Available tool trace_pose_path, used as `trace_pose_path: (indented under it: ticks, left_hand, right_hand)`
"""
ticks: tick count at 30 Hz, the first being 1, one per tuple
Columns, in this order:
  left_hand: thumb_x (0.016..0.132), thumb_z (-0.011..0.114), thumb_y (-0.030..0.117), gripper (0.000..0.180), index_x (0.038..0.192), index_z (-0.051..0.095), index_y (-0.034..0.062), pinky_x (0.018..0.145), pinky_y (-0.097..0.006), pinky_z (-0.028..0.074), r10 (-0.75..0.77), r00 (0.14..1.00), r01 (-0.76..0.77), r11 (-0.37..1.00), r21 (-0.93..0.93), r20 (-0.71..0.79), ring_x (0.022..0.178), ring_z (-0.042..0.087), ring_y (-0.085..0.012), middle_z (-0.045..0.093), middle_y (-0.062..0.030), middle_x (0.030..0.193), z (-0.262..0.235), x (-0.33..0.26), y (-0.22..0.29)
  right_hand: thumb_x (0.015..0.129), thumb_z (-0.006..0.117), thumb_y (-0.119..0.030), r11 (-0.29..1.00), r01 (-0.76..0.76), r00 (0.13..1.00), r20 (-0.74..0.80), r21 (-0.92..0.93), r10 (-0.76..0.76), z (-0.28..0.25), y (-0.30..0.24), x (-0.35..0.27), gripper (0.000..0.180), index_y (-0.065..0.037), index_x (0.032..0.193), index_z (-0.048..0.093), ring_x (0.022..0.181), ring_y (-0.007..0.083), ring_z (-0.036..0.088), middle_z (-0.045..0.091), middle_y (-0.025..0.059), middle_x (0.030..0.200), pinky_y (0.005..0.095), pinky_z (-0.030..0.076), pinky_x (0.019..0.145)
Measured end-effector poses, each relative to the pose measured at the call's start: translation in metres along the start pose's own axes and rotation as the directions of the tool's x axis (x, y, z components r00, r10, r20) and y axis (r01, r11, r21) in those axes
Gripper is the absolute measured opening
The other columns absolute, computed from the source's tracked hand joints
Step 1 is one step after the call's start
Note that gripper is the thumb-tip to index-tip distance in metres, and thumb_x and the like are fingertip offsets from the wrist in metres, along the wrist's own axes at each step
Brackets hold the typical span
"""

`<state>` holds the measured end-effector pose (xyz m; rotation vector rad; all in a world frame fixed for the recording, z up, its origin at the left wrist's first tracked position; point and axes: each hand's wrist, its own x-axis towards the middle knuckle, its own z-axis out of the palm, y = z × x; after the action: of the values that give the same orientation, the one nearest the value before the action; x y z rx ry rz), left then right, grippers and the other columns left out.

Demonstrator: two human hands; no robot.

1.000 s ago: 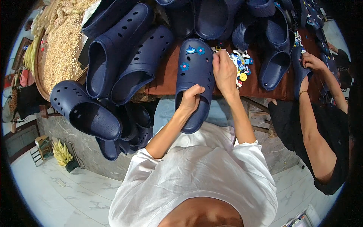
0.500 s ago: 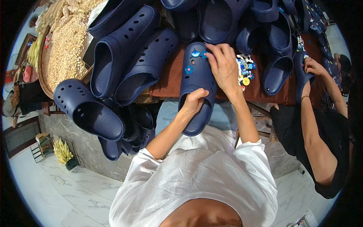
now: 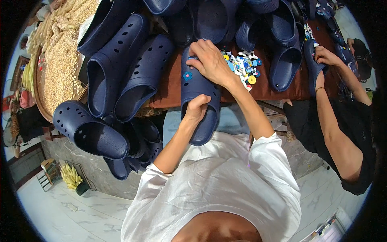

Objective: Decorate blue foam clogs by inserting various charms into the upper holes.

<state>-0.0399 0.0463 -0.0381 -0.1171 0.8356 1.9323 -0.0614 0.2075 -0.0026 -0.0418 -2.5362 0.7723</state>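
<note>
A navy clog (image 3: 200, 89) lies at the table's front edge, its toe pointing away from me. My left hand (image 3: 196, 109) is closed round its opening, thumb on the outside and fingers down inside. Across the toe sits my right hand (image 3: 211, 62), fingers bent over the end and thumb beside a blue charm (image 3: 192, 59) that it partly hides. A blue flower charm (image 3: 187, 76) with a pink centre is fixed in the clog's upper. Right of the clog, a heap of small coloured charms (image 3: 244, 66) lies close to my right wrist.
Other navy clogs (image 3: 141, 76) crowd the left and far side, one (image 3: 90, 129) jutting past the table edge. A round tray of pale kernels (image 3: 60, 76) stands at left. At right, a co-worker's hand (image 3: 327, 55) works on another clog (image 3: 311, 64) over the brown cloth (image 3: 266, 90).
My right hand has gone from a fingertip pinch at a charm to lying over the toe, covering the charms there. My left hand keeps its grip. The whole view has shifted slightly.
</note>
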Motion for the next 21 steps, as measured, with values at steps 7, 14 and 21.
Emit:
trace_pose_path:
  ticks: [7, 14, 21]
  left_hand:
    - [0.076, 0.058, 0.000, 0.012, 0.066, 0.059, 0.0069, 0.070, -0.027, 0.043, -0.002, 1.000, 0.002, 1.000, -0.027, 0.010, 0.067, 0.051, -0.0106, 0.056, 0.0013, 0.071, -0.017, 0.007, -0.008]
    - [0.073, 0.057, -0.003, 0.008, 0.072, 0.060, 0.0043, 0.070, -0.030, 0.045, -0.020, 1.000, 0.020, 0.998, -0.064, 0.003, 0.068, 0.054, -0.0134, 0.058, -0.0006, 0.074, -0.011, 0.009, -0.008]
    - [0.072, 0.054, -0.002, 0.020, 0.089, 0.064, -0.0047, 0.078, -0.034, 0.049, -0.055, 0.997, 0.058, 0.997, -0.044, 0.060, 0.075, 0.059, -0.0185, 0.062, -0.0056, 0.082, -0.041, 0.015, -0.015]
  right_hand:
    - [0.082, 0.070, -0.013, 0.996, 0.024, 0.997, 0.077, 0.091, -0.032, -0.002, 0.006, 0.004, 0.021, -0.004, 0.088, 0.052, 0.086, 0.0295, 0.051, 0.054, 0.0090, 0.086, 0.0396, 0.040, 0.078]
    - [0.084, 0.071, -0.022, 0.993, 0.100, 0.995, -0.001, -0.064, -0.100, -0.001, 0.004, 0.000, 0.025, -0.005, 0.094, 0.055, 0.088, 0.0283, 0.051, 0.053, 0.0083, 0.090, 0.0395, 0.039, 0.080]
    - [0.080, 0.075, -0.026, 0.995, 0.089, 0.996, -0.016, -0.048, -0.090, 0.008, 0.006, 0.007, 0.029, -0.007, 0.088, 0.054, 0.084, 0.0279, 0.051, 0.053, 0.0073, 0.086, 0.0399, 0.040, 0.078]
